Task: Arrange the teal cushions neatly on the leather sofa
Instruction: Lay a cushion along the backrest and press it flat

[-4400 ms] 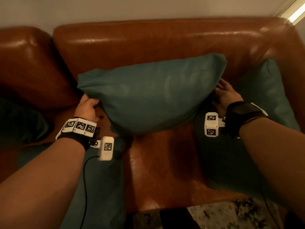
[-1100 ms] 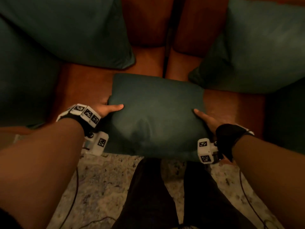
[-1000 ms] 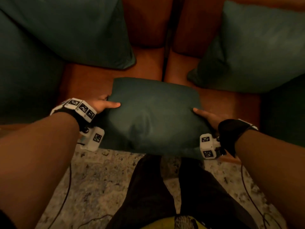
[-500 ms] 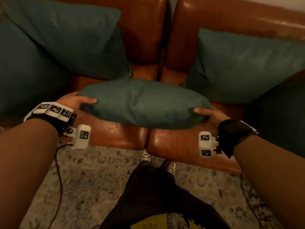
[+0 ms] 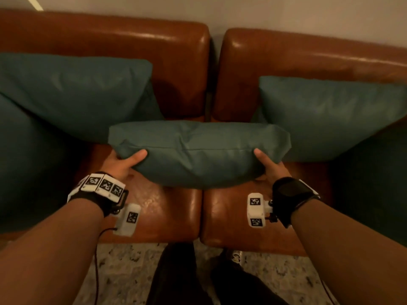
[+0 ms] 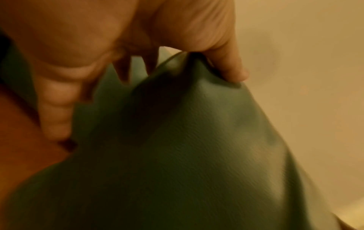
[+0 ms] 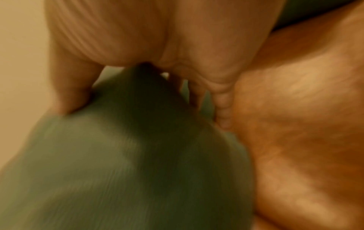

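Note:
A small teal cushion (image 5: 198, 150) hangs over the gap between the two seats of the brown leather sofa (image 5: 171, 212). My left hand (image 5: 123, 164) grips its left end, thumb on top and fingers underneath. My right hand (image 5: 271, 166) grips its right end the same way. In the left wrist view the thumb and fingers pinch the teal cushion (image 6: 187, 147). The right wrist view, blurred, shows the same hold on the cushion (image 7: 128, 155). Two larger teal cushions lean on the backrests, one on the left (image 5: 83, 93) and one on the right (image 5: 330, 115).
More dark teal cushions lie at the far left (image 5: 26, 168) and far right (image 5: 374, 194) of the sofa. A pale wall (image 5: 220, 9) stands behind the backrests. A patterned rug (image 5: 123, 274) and my dark trouser legs (image 5: 176, 278) are below the seat edge.
The small cushion has been lifted off the seat front and raised, turning from flat to edge-on. Both hands kept their hold. The head view tilted up toward the backrests.

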### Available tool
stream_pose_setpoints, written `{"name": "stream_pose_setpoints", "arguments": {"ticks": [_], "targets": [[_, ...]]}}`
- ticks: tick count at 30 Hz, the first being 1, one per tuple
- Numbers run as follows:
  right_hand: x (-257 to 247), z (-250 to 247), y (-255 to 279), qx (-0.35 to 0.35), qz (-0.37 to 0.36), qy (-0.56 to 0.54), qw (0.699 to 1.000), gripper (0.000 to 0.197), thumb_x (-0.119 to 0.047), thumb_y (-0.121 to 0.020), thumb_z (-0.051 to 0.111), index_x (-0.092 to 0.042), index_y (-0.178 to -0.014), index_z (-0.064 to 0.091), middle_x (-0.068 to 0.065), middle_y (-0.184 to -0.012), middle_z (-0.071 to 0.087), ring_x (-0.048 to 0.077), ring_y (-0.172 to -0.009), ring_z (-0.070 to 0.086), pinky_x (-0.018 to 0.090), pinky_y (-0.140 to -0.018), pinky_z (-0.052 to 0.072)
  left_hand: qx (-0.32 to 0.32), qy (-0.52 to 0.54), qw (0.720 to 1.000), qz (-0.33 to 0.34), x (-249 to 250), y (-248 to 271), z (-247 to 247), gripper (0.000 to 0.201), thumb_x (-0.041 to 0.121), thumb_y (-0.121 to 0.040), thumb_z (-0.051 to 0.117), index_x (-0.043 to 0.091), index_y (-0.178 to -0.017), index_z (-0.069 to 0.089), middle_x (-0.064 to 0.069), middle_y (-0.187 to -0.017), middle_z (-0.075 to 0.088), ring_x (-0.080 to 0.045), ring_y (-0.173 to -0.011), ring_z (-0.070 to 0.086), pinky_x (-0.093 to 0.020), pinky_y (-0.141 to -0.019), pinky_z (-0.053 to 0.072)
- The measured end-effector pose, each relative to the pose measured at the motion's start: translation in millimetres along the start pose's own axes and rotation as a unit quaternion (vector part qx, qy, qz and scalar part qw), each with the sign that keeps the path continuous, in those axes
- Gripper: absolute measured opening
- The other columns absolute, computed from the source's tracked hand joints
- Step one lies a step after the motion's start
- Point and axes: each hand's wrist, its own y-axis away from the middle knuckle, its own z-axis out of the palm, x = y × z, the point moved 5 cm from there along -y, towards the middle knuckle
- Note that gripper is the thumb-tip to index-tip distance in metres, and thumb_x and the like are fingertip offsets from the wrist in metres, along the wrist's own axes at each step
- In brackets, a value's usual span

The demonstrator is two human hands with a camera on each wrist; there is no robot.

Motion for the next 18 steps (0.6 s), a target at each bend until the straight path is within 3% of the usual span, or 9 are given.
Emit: {"name": "stream_pose_setpoints", "arguments": {"ticks": [2,5,9,10,12,13,15,16,18], "targets": [[-10.4,23.3,-5.8,0.014,-0.009,0.004,1.0,0.064,-0.038,-0.074,0.076,-0.017,-0.129,0.051,0.002,-0.12,0.059,0.026,-0.107,0.059,0.046,-0.093,0.05,0.002,0.027,0.999,0.03,4.4,-6.9,-2.8,0.077,0.049,-0.048,0.088,0.027,-0.118,0.063,0.003,-0.126,0.063,-0.019,-0.118,0.058,-0.041,-0.105,0.042],[-48.0,64.8,-5.7,-0.003,-0.072,0.008,0.997,0.07,-0.041,-0.068,0.08,-0.012,-0.127,0.056,0.002,-0.122,0.063,0.02,-0.11,0.059,0.037,-0.097,0.047,0.056,0.001,0.996,0.063,5.7,4.2,-22.1,0.076,0.03,-0.073,0.079,0.015,-0.14,0.047,-0.001,-0.144,0.049,-0.009,-0.128,0.045,-0.02,-0.105,0.031],[-85.7,87.2,-33.5,-0.009,-0.076,0.015,0.997,0.058,-0.033,-0.068,0.082,-0.012,-0.119,0.064,0.01,-0.119,0.069,0.028,-0.108,0.066,0.05,-0.096,0.051,0.054,-0.025,0.994,0.088,9.8,3.7,-12.7,0.069,0.013,-0.082,0.069,0.011,-0.144,0.039,0.005,-0.145,0.041,-0.008,-0.134,0.038,-0.001,-0.096,0.028],[-89.5,80.2,-45.0,0.007,-0.058,0.01,0.998,0.064,-0.039,-0.061,0.085,-0.014,-0.117,0.066,0.01,-0.115,0.071,0.029,-0.104,0.068,0.053,-0.093,0.052,0.037,-0.038,0.994,0.096,19.0,0.5,-0.5,0.067,0.011,-0.083,0.069,0.01,-0.143,0.04,0.007,-0.141,0.041,-0.006,-0.13,0.038,0.003,-0.091,0.028],[-93.4,58.2,-63.2,0.053,-0.03,0.011,0.998,0.094,-0.058,-0.03,0.088,-0.017,-0.112,0.068,0.008,-0.108,0.073,0.031,-0.097,0.07,0.055,-0.088,0.054,0.007,-0.047,0.993,0.105,36.1,-8.5,32.0,0.061,0.015,-0.083,0.07,0.014,-0.139,0.044,0.008,-0.135,0.045,-0.005,-0.124,0.041,-0.004,-0.096,0.029],[-96.5,46.9,-65.8,0.074,-0.02,0.017,0.997,0.102,-0.063,-0.026,0.087,-0.016,-0.114,0.067,0.008,-0.108,0.072,0.031,-0.095,0.07,0.054,-0.086,0.055,-0.008,-0.039,0.994,0.101,40.3,-16.0,48.8,0.06,0.021,-0.081,0.073,0.018,-0.136,0.048,0.008,-0.132,0.048,-0.006,-0.124,0.044,-0.012,-0.101,0.031],[-104.9,28.3,-64.5,0.1,-0.004,0.009,0.995,0.09,-0.059,-0.051,0.084,-0.011,-0.123,0.058,0.009,-0.113,0.067,0.031,-0.096,0.066,0.049,-0.081,0.056,-0.026,-0.019,0.995,0.096,53.1,-29.0,80.8,0.063,0.033,-0.074,0.079,0.02,-0.13,0.055,0.007,-0.129,0.055,-0.009,-0.124,0.05,-0.017,-0.103,0.035],[-108.3,19.1,-66.3,0.112,0.002,-0.008,0.994,0.08,-0.052,-0.063,0.081,-0.011,-0.126,0.054,0.009,-0.114,0.064,0.031,-0.097,0.064,0.047,-0.078,0.056,-0.03,-0.02,0.994,0.099,62.0,-34.7,96.1,0.062,0.034,-0.074,0.078,0.017,-0.13,0.056,0.007,-0.128,0.057,-0.007,-0.122,0.051,-0.011,-0.099,0.037],[-115.5,6.1,-74.7,0.114,0.018,-0.042,0.992,0.074,-0.047,-0.068,0.079,-0.013,-0.128,0.052,0.009,-0.117,0.063,0.032,-0.099,0.063,0.048,-0.075,0.056,-0.041,-0.021,0.993,0.108,83.1,-51.7,124.2,0.056,0.03,-0.078,0.075,0.015,-0.129,0.057,0.009,-0.125,0.058,-0.004,-0.117,0.052,0.0,-0.089,0.036]]}}
